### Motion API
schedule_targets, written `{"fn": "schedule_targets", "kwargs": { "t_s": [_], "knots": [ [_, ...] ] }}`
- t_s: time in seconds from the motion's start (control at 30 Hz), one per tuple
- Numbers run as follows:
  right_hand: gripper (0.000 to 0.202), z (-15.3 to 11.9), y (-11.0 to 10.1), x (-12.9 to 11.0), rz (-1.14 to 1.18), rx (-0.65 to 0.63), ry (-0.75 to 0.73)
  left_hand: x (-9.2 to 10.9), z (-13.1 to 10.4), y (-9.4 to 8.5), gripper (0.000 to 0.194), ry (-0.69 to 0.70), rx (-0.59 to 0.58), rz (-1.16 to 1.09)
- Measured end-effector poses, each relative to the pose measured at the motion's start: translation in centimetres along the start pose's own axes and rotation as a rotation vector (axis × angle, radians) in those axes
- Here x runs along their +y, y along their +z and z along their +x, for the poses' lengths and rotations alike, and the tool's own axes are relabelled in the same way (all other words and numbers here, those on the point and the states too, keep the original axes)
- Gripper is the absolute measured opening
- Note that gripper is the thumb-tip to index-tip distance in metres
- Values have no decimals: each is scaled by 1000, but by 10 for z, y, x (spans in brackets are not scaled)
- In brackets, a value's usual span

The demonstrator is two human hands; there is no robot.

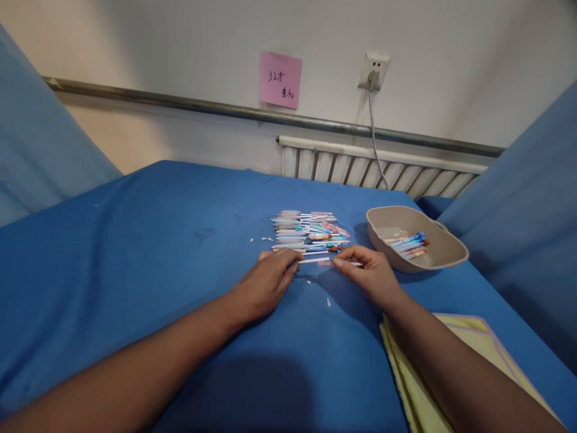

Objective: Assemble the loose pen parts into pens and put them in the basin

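Note:
My left hand [273, 279] is closed, its thumb and fingers pinching a thin white stick, like a pen refill [314, 260], that points right. Facing it, my right hand [367, 273] is closed in a pinch near the refill's free end; a slim pinkish piece shows by its fingers, mostly hidden. Just beyond both hands lie several pens and pen parts [291, 231] in rows, with pale barrels at left and white refills and coloured pieces toward the right. Small white pen tips [329, 302] are scattered on the blue cloth [202, 349] near my hands.
At right stands a beige basin [442, 255] holding several blue and orange pens [410, 245]. A folded yellow cloth [469, 337] lies under my right forearm. Behind the table are a radiator [324, 165], a metal rail [180, 101], a plugged-in cable [373, 126] and a pink note [280, 79].

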State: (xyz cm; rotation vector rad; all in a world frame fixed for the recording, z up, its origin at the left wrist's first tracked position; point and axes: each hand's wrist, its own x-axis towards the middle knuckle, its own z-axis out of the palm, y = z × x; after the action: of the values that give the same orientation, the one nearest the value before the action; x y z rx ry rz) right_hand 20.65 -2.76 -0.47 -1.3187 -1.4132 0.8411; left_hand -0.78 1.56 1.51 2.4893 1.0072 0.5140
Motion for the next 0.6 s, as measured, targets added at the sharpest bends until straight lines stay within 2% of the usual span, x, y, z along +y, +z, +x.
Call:
{"fn": "schedule_targets", "kwargs": {
  "t_s": [0.2, 0.43, 0.6],
  "knots": [
    [20, -5, 15, 1, -52, -96, -18, 9, -7, 7, 24, -38, -29, -35],
    [19, 6, -13, 8, -78, 25, -33, -1, -3, 1, 22, -87, 15, -37],
    [20, 7, -16, 9, -76, 26, -30, -3, -1, 1, 23, -65, 10, -17]
  ]
}}
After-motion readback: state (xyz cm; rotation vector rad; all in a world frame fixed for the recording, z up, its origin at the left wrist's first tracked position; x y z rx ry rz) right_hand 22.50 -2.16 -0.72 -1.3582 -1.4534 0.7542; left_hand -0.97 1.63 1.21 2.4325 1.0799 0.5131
